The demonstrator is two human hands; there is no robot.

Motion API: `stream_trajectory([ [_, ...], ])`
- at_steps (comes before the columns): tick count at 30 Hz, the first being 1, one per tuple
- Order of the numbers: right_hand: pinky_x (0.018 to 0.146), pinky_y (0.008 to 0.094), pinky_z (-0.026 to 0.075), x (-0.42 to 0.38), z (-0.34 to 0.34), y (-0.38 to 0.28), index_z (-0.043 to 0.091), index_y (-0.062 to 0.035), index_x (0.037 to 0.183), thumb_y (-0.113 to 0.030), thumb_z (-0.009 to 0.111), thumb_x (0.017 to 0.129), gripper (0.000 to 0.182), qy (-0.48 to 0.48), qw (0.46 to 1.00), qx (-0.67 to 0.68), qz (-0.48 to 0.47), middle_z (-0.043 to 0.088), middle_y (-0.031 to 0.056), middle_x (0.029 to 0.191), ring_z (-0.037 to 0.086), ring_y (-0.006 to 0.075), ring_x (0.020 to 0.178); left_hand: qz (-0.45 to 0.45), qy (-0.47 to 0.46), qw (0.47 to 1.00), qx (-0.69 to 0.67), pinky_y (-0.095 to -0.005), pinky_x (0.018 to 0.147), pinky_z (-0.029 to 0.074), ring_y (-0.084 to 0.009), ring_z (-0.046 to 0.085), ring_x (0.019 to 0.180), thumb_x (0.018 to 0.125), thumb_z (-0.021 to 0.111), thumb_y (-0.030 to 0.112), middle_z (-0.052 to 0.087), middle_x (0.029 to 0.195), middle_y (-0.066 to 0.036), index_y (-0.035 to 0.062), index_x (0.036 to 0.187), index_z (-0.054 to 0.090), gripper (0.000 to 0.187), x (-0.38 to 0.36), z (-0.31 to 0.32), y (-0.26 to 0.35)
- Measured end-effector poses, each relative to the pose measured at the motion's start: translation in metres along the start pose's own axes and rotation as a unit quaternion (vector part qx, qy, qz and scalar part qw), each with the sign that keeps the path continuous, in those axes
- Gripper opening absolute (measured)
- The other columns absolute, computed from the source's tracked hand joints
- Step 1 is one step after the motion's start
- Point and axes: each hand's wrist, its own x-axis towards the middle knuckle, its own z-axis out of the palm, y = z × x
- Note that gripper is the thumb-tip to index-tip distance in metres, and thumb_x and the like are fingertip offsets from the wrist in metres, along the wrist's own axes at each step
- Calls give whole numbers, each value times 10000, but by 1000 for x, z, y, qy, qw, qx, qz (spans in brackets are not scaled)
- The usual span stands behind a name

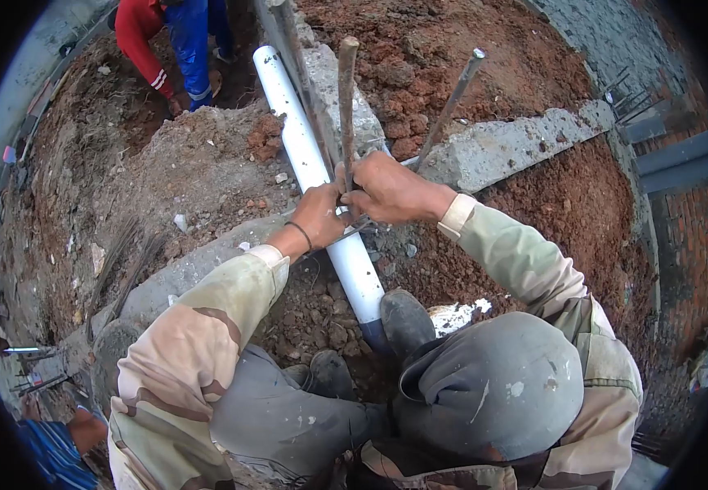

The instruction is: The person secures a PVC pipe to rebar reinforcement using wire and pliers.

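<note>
My left hand (319,219) is closed, its fingertips pinched together at the foot of a rusty upright steel bar (347,90). From the right, my right hand (399,188) meets it there, fingers curled against the same bar. What lies between the fingers of either hand is hidden. A thin metal rod (344,235) shows just under my left hand. Below both hands runs a long white plastic pipe (354,273), speckled with dirt. A second steel bar (452,106) leans up to the right, close to my right hand.
A concrete beam (525,147) extends to the right, with reddish soil (566,200) around it. My boot (407,320) is beside the pipe's dark lower end. Another person in a red sleeve (137,41) bends over the soil at upper left. A brick wall (689,253) stands right.
</note>
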Motion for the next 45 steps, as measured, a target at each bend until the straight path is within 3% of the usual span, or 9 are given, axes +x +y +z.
stream_trajectory([
  [6,703,505,536,2,-8,-4,674,83,857,-76,711,821,167,-32,999,-22,28,672,258,735,696,450,776,43,98,993,-55,-421,704,542,-378,744,824,813,727,63,729,833,-234,-27,881,724,113,2,19,-11],
  [16,750,463,566,-58,72,-2,608,21,1168,22,652,879,293,290,942,164,50,722,234,963,734,397,894,53,173,983,-14,-470,705,545,-441,701,816,818,701,53,717,854,-247,14,936,756,136,-2,36,-18],
  [17,739,496,549,-65,81,-16,588,18,1194,70,578,881,318,356,916,183,32,701,240,908,708,444,863,52,169,983,39,-370,711,548,-256,761,796,853,678,-14,759,840,-185,-16,926,748,101,-7,33,-9],
  [26,744,388,558,-83,116,-7,692,42,1087,53,564,872,251,303,881,238,273,716,211,935,730,317,858,-40,164,985,-20,-337,688,535,-148,696,747,877,767,39,752,805,-116,-16,907,753,63,-13,34,0],
  [28,802,359,573,-71,114,-20,689,28,1154,56,543,855,333,180,837,369,362,736,175,1026,730,239,898,-46,163,985,-26,-342,681,533,-143,691,747,892,768,58,753,807,-119,-24,911,751,86,-12,33,5],
  [31,996,386,540,-54,137,-29,538,2,1387,67,527,831,560,187,587,758,216,644,119,1256,664,244,1136,-137,144,977,-82,-342,662,524,-131,655,733,947,760,147,750,833,-109,-46,975,727,198,-11,34,5],
  [35,954,398,549,-53,104,-51,413,0,1441,-13,548,941,519,123,455,867,158,651,99,1080,671,219,1077,-163,169,963,-133,-430,647,526,-309,724,701,932,781,253,734,790,-219,-69,884,717,332,-15,35,14],
  [40,837,483,543,-50,118,-50,572,22,1321,-65,564,952,379,96,693,643,311,709,122,911,726,319,914,-231,97,940,-232,-431,662,533,-337,729,718,926,781,278,736,810,-228,-41,893,739,323,-16,24,15],
  [45,676,488,465,-84,130,-70,535,9,1375,-125,559,1005,394,180,903,308,240,609,199,685,622,369,655,-103,114,981,117,-509,759,551,-443,713,880,913,743,451,727,896,-269,24,962,789,432,-3,7,5],
])
